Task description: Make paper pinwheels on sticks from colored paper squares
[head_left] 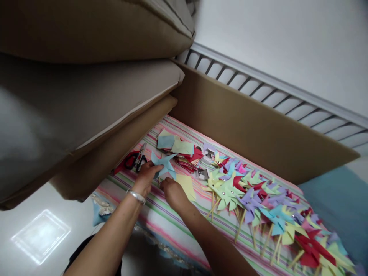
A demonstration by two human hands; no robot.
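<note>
A light blue paper pinwheel point(166, 165) is held up by my left hand point(145, 177), whose thumb lies over the middle of its folded blades. Just below the pinwheel, my right hand point(174, 192) is closed, with its fingertips turned away, so what it holds is hidden. Beside my right hand lies a pale yellow paper sheet point(186, 187). Black-handled scissors point(140, 158) rest left of the pinwheel. Behind it are stacks of coloured paper squares point(183, 147).
Many finished pinwheels point(250, 199) on sticks cover the right side of the striped cloth point(161, 207). Small clear plastic packets point(203, 174) lie between them and the paper stacks. Large brown cushions point(123, 142) rise at left, and a brown panel point(244, 126) stands behind.
</note>
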